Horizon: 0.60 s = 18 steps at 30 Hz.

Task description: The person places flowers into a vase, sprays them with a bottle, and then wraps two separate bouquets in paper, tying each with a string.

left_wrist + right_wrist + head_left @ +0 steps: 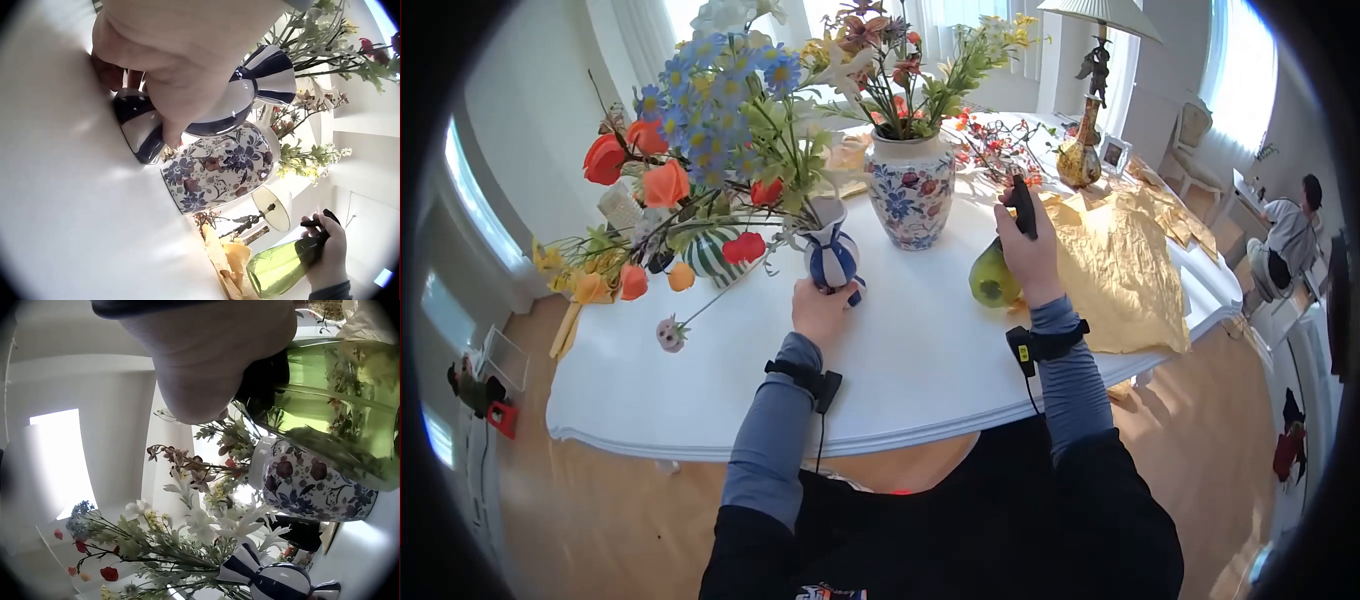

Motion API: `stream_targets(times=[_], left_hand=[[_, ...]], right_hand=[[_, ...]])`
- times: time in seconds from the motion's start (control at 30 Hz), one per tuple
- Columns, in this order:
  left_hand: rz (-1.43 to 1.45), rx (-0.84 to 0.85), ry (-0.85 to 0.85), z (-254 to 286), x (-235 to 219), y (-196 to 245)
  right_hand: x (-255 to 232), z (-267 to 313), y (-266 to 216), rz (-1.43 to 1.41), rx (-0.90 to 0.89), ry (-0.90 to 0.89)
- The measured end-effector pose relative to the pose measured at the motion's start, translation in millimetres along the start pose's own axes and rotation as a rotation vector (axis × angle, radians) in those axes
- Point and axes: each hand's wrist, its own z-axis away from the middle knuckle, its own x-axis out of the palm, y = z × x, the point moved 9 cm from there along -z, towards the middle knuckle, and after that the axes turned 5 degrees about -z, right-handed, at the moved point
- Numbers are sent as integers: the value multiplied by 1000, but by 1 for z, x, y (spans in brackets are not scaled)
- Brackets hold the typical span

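Note:
My left hand (820,312) grips the narrow lower part of a blue-and-white striped vase (833,262), which stands upright on the white table. The left wrist view shows fingers wrapped around it, just above its flared foot (139,134). From its mouth rises a large spray of artificial flowers (725,110), with blue, coral and white blooms leaning left. In my right hand (1034,255) is a translucent green spray bottle (992,280), held by its black trigger head (1025,208). The right wrist view shows liquid and a tube inside the bottle (344,394).
Behind both hands stands a floral-patterned vase (912,195) with more flowers. A green-striped vase (718,258) is at the left. Crumpled tan paper (1125,275) covers the table's right side, near a lamp (1090,120) and a small frame (1114,155). Other people (1285,235) are farther off.

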Motion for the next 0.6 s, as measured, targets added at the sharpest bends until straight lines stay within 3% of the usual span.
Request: stream_targets(times=[0.07, 0.3, 0.37, 0.47, 0.53, 0.6], left_hand=[[-18, 14, 53, -9, 3, -6], [-48, 81, 210, -14, -6, 1], [122, -90, 109, -10, -5, -9], [317, -101, 160, -20, 1, -49], [403, -170, 112, -9, -4, -50], [442, -214, 93, 3, -6, -49]], right_hand=[[-3, 0, 15, 37, 92, 2], [21, -25, 49, 175, 16, 28], [29, -37, 61, 281, -11, 71], [38, -54, 80, 370, -106, 103], [42, -63, 94, 416, -114, 101], [42, -64, 103, 407, -257, 195]])
